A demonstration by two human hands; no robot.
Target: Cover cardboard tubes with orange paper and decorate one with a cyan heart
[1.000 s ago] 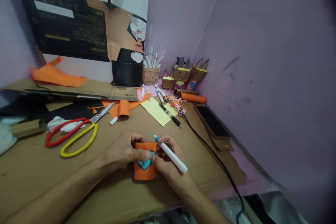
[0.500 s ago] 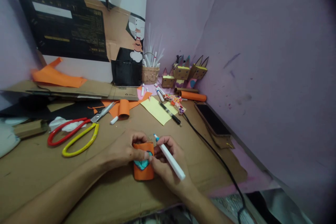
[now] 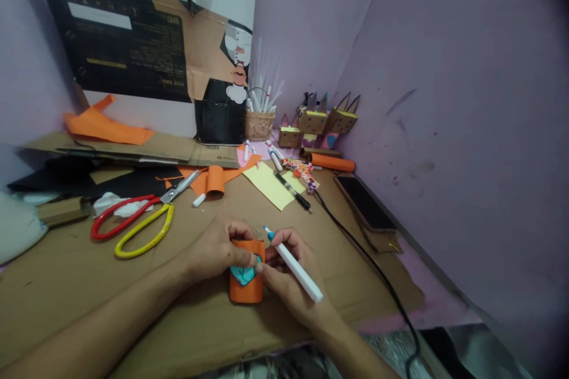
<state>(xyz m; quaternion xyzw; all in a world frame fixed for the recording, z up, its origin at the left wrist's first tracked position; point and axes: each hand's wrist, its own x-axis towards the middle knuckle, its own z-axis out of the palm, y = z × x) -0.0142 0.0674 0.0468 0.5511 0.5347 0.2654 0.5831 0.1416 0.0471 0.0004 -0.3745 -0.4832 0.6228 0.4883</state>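
Close to the cardboard's front edge stands a small orange paper tube (image 3: 246,294) with a turquoise shape (image 3: 242,275) on its face. My left hand (image 3: 219,253) grips the tube from the left, its thumb across the turquoise shape and its fingers over the top rim. From the right, my right hand (image 3: 296,281) pinches the tube's side with thumb and fingertips. That hand also carries an uncapped white marker (image 3: 297,272), its blue tip pointing up and away. Part of the turquoise shape is hidden under the thumbs.
Red-and-yellow scissors (image 3: 144,213) lie at left, near another orange roll (image 3: 216,182) and a white cap (image 3: 199,200). Behind are yellow paper (image 3: 267,185), a black pen (image 3: 293,191) and a patterned glue gun (image 3: 304,173), whose cord runs right past a phone (image 3: 364,202).
The view has shifted slightly, so everything sits a little further right. Both hands keep their hold on the orange tube, and the marker stays in my right hand.
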